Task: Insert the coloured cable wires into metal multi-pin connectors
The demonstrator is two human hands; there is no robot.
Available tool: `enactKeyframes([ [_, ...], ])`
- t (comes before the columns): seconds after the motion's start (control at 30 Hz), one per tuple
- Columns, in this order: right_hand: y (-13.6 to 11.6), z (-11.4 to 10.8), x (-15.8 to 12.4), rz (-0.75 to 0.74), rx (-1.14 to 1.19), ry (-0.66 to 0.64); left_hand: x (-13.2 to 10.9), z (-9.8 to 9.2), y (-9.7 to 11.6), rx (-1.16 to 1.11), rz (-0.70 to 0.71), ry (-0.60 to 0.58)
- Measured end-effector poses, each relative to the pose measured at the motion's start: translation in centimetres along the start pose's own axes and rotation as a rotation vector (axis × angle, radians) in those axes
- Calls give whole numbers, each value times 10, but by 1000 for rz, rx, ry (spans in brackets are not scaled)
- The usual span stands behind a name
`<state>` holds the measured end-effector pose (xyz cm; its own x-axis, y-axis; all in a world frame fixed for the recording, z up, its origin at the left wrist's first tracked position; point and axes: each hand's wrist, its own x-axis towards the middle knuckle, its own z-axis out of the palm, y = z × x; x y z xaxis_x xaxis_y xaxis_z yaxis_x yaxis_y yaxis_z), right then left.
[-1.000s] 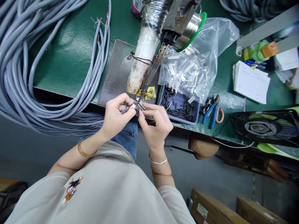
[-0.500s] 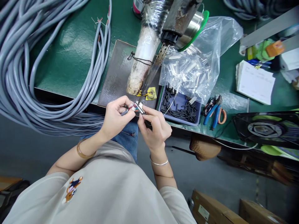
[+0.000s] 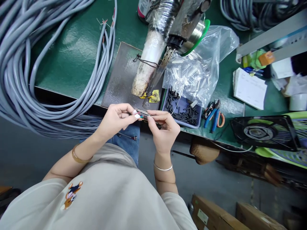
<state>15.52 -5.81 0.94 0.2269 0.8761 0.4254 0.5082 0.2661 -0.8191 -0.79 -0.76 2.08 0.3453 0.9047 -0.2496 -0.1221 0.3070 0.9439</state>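
A small multi-pin connector (image 3: 144, 112) spans the gap between my two hands, in front of the bench edge. My left hand (image 3: 116, 119) pinches its left end together with thin coloured wires (image 3: 141, 117). My right hand (image 3: 165, 127) grips the connector's right end between thumb and fingers. Just above it points the tip of a soldering iron (image 3: 153, 80), mounted at a slant beside a stained white tube (image 3: 146, 67). A yellow sponge piece (image 3: 154, 96) lies by the tip. My fingers hide both ends of the connector.
Grey cables (image 3: 93, 86) lie coiled on the left. A purple tray (image 3: 198, 119) of small black tubes stands at right, a plastic bag (image 3: 203, 76) of metal connectors over it. Beyond are a solder spool (image 3: 195, 38), blue-handled pliers (image 3: 213, 119), notepaper (image 3: 250, 88) and a fan (image 3: 263, 132).
The connector has turned from a slant to nearly level and sits slightly away from the iron's tip. My right hand has shifted a little right. The whole view has shifted slightly.
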Motion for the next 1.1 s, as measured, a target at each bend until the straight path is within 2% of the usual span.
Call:
enactKeyframes([
  [0.07, 0, 2, -1, -9, -5, 15, 1, 1, -3, -17, 23, 45],
  [0.23, 2, 9, -2, -242, -156, 42, 3, 7, -11, 13, 189, 151],
  [0.37, 1, 9, 1, -336, -231, 40, 5, 11, -11, 81, 269, 209],
  [0.53, 0, 10, 5, -350, -257, 61, 6, 15, -8, 135, 321, 247],
  [0.73, 3, 9, 6, -310, -203, 51, 7, 14, -6, 139, 301, 219],
  [1.1, 4, 8, 6, -343, -230, 64, 12, 13, -5, 134, 314, 195],
])
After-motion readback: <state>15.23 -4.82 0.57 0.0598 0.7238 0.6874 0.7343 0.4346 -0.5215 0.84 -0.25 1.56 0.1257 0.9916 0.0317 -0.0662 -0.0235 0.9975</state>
